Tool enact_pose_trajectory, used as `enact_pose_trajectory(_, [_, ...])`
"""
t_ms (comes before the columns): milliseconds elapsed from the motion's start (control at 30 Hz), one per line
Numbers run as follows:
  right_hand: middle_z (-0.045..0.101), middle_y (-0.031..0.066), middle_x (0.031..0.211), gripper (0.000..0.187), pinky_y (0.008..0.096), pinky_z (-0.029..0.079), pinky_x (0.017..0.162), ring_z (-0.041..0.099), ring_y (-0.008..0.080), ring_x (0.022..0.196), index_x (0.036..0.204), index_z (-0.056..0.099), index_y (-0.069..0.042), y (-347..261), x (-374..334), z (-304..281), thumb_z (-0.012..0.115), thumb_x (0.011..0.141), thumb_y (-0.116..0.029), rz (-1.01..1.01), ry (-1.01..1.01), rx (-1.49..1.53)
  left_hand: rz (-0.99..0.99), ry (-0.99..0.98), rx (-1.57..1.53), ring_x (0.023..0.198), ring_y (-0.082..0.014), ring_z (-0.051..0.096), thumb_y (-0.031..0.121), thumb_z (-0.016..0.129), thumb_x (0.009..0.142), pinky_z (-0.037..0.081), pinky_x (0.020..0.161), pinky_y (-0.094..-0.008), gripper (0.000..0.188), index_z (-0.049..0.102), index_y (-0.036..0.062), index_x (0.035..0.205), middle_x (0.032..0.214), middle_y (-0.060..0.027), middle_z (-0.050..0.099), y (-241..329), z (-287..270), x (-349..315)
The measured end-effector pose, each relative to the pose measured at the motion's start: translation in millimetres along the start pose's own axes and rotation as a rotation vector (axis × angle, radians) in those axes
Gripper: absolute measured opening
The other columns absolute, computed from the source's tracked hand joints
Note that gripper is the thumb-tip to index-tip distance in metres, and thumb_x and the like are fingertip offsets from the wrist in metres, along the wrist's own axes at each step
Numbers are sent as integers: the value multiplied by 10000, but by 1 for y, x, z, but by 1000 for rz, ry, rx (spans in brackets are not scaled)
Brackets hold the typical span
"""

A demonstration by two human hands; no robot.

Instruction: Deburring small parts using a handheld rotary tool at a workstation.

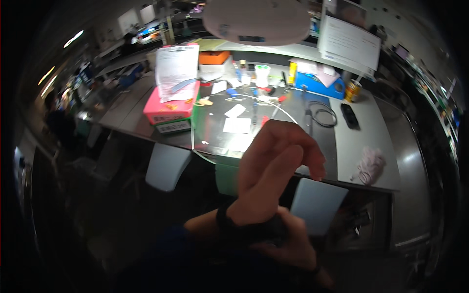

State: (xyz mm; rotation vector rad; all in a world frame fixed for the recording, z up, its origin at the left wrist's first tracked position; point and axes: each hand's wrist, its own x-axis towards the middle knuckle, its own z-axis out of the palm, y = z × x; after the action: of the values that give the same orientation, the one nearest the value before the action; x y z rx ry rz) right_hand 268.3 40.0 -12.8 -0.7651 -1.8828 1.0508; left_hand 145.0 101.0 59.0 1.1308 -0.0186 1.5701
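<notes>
Holding left hand [271, 171] up, empty, loosely curled open, probably to expose black wristband [224, 219] to right hand [298, 241]; can't tell whether gripping or just touching it.

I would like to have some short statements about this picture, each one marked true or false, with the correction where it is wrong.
1. A dark band is around the wrist of the left hand. True.
2. The right hand lies on the table. False: it is at the left wrist, by the dark band.
3. The fingers of the left hand are bent. True.
4. The blue box is left of the pink box. False: it is to the right.
5. The pale fuzzy bundle lies nearer to the table's front edge than the black oblong object. True.
</notes>
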Motion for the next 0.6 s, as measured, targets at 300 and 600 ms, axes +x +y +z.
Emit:
enact_pose_trajectory(300, [677, 94, 848, 398, 282, 509, 686, 640, 123, 766, 1052, 547, 31, 5, 17, 40, 761, 760, -133, 93, -112, 186, 824, 3, 1046, 519, -84, 468, -21, 552, 884, 398, 495, -206, 156, 456, -28, 1008, 751, -82, 585, 9, -40, -3])
enact_pose_trajectory(600, [659, 41, 767, 370, 231, 491, 617, 608, 65, 683, 1050, 565, 32, 1, 47, 80, 757, 762, -100, 48, -160, 218, 50, 76, -183, 401, -93, 359, 345, 352, 1010, 310, 380, -246, 292, 416, 71, 934, 708, -81, 500, 79, -58, -19])
